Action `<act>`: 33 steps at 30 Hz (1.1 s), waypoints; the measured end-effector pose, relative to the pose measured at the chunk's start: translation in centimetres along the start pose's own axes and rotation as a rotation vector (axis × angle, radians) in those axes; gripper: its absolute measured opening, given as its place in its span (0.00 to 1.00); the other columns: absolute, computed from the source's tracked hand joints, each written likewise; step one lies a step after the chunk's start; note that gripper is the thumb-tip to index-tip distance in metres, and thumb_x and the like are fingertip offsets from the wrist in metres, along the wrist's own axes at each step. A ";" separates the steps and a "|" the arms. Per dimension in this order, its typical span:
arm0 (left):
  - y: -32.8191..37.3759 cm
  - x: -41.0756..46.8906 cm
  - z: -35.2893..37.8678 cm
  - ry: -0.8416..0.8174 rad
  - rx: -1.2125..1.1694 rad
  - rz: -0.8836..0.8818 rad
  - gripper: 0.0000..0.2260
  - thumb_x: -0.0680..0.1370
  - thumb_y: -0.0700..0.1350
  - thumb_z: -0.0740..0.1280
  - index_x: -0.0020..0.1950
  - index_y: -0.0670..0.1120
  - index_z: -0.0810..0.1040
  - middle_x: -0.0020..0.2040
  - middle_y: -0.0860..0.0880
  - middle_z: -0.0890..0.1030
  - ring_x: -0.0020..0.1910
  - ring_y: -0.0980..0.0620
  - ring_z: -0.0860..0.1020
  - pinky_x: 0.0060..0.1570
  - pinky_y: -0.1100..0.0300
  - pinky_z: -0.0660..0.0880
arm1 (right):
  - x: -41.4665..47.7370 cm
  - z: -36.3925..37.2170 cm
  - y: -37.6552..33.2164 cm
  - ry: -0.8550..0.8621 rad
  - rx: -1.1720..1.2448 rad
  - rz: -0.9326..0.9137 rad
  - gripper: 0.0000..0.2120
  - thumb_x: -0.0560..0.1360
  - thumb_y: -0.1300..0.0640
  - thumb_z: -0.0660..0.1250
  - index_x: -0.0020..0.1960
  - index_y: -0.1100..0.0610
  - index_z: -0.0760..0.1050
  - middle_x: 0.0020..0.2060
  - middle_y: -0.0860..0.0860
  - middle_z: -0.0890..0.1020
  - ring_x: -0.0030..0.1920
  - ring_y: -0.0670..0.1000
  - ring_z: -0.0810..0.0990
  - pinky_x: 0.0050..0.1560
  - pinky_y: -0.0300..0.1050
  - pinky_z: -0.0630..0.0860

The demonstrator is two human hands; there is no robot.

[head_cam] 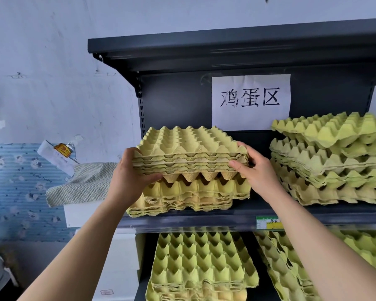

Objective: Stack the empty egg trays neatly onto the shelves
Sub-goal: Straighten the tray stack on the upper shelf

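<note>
A bundle of several yellow-green pulp egg trays [189, 146] sits on top of a lower stack of trays [189, 196] on the middle shelf [226, 220] of a dark metal rack. My left hand [130, 172] grips the bundle's left front corner, fingers curled under it. My right hand [252, 166] holds its right front corner, thumb on the front edge. A taller, uneven stack of trays [334, 157] stands on the same shelf to the right.
The shelf below carries a tray stack [202, 263] and more trays leaning at the right [291, 268]. A paper sign [251, 101] hangs on the back panel under the top shelf [226, 44]. Left of the rack, a cloth [83, 183] lies over a white box.
</note>
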State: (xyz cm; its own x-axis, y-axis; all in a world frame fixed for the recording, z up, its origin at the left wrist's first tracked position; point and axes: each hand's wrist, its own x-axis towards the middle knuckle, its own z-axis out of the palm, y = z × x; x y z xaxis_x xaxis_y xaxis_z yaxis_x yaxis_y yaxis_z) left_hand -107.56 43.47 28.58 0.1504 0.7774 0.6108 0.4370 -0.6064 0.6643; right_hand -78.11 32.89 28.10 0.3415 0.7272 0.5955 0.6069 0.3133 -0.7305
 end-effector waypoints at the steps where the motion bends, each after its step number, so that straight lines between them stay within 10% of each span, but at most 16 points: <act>1: 0.2 -0.1 0.0 0.000 -0.002 0.002 0.28 0.64 0.46 0.81 0.55 0.52 0.67 0.46 0.50 0.80 0.45 0.48 0.78 0.36 0.60 0.69 | -0.2 -0.1 -0.1 0.004 -0.006 -0.006 0.29 0.72 0.47 0.71 0.71 0.41 0.67 0.68 0.43 0.73 0.68 0.42 0.69 0.69 0.40 0.64; 10: 0.8 1.3 0.1 -0.100 -0.011 -0.017 0.32 0.67 0.47 0.80 0.66 0.51 0.66 0.49 0.54 0.79 0.37 0.56 0.77 0.35 0.67 0.70 | -2.3 -2.2 -1.7 0.108 -0.127 -0.055 0.27 0.73 0.41 0.69 0.70 0.47 0.70 0.61 0.39 0.73 0.61 0.39 0.71 0.56 0.28 0.67; 17: 2.5 -1.7 1.4 -0.154 0.278 -0.003 0.39 0.76 0.61 0.65 0.79 0.62 0.44 0.80 0.45 0.43 0.76 0.34 0.56 0.72 0.38 0.59 | -4.4 -0.6 -0.9 -0.022 0.040 -0.011 0.23 0.68 0.36 0.69 0.60 0.42 0.76 0.58 0.47 0.79 0.54 0.48 0.81 0.56 0.55 0.78; 23: 8.3 -5.0 4.2 -0.204 0.237 -0.088 0.43 0.68 0.73 0.64 0.77 0.64 0.48 0.79 0.46 0.41 0.72 0.31 0.63 0.66 0.43 0.68 | -2.8 -2.4 -0.5 -0.137 0.061 0.020 0.27 0.70 0.34 0.66 0.67 0.32 0.65 0.58 0.50 0.77 0.49 0.50 0.83 0.54 0.57 0.79; 33: 11.6 -4.2 7.3 -0.098 -0.047 -0.275 0.47 0.60 0.72 0.71 0.74 0.63 0.55 0.76 0.41 0.43 0.54 0.36 0.78 0.55 0.46 0.79 | 4.4 -5.8 0.6 -0.395 -0.171 0.075 0.34 0.73 0.43 0.70 0.74 0.38 0.59 0.74 0.46 0.60 0.72 0.51 0.63 0.70 0.47 0.62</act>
State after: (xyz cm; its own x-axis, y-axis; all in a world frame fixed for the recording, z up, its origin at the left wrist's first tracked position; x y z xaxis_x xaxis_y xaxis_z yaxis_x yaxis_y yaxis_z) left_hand -96.67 34.42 30.56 0.1183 0.9245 0.3623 0.4315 -0.3765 0.8198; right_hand -72.05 32.75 32.19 0.1084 0.9324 0.3448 0.7120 0.1692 -0.6815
